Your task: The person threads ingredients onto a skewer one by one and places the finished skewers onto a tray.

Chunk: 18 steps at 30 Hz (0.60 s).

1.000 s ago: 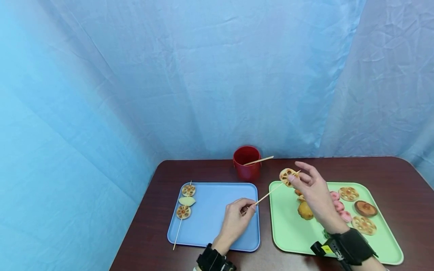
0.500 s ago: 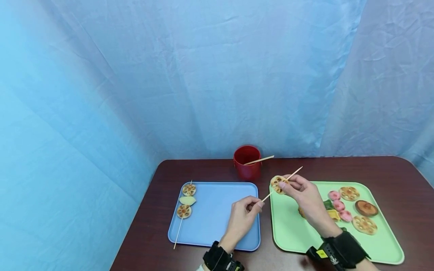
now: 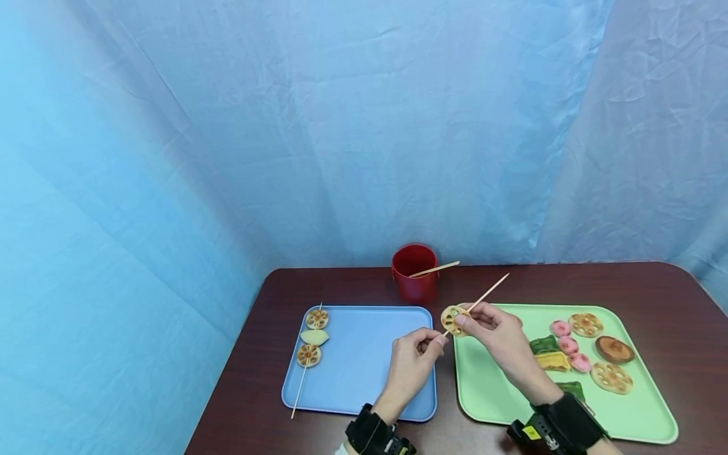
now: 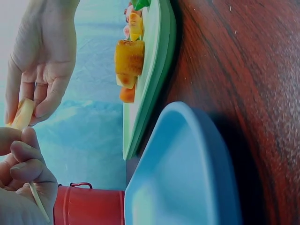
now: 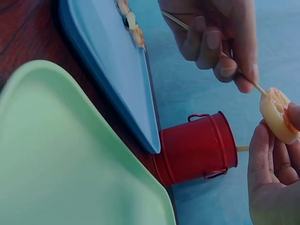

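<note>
A thin wooden skewer (image 3: 490, 291) slants up to the right between the two hands. My left hand (image 3: 411, 366) grips its lower part, with the stick passing under the curled fingers in the right wrist view. Threaded on the skewer is a lotus root slice (image 3: 453, 321), pinched between thumb and fingers of my right hand (image 3: 503, 344). The slice sits just beyond the left fingertips, and a bare length of stick sticks out past it. A finished-looking skewer with two lotus slices (image 3: 308, 356) and a pale green slice (image 3: 314, 337) lies on the blue tray (image 3: 364, 395).
The green tray (image 3: 483, 404) holds two lotus slices (image 3: 611, 378), pink rounds (image 3: 567, 345), a brown round slice (image 3: 614, 349), green pieces (image 3: 544, 344) and a yellow piece (image 3: 553, 361). Behind the blue tray stands a red bucket (image 3: 418, 287) with a stick in it. A blue curtain (image 3: 398, 126) hangs behind.
The right hand has slid the lotus slice down the skewer towards the left hand, leaving more bare stick beyond it. The left hand has shifted slightly right.
</note>
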### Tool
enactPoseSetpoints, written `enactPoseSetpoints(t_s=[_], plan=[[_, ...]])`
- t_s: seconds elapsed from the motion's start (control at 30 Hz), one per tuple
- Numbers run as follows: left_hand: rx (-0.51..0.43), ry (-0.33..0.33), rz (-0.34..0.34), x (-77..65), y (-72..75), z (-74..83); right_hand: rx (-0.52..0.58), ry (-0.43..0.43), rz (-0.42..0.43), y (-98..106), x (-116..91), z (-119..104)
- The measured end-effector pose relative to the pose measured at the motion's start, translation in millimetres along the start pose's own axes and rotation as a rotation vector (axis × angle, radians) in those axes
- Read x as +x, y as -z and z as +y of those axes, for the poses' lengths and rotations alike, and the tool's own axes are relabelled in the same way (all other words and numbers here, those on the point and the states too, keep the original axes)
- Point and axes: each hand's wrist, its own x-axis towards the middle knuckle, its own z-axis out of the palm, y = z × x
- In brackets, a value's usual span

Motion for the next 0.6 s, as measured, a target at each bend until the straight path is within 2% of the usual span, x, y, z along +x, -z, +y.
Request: enactPoseSetpoints(t_s=[0.17, 0.37, 0.6], plan=[[-0.003, -0.008, -0.003, -0.5, 0.1, -0.3, -0.012, -0.015, -0.019, -4.1, -1.5, 2.4], [0.002, -0.019, -0.005, -1.6, 1.5, -1.8, 0.004, 0.013, -0.039, -8.3, -0.7, 6.1], [0.005, -0.019, 0.023, -3.9, 7.5, -8.6, -0.053, 0.041, -0.043, 9.7, -4.0, 3.2]])
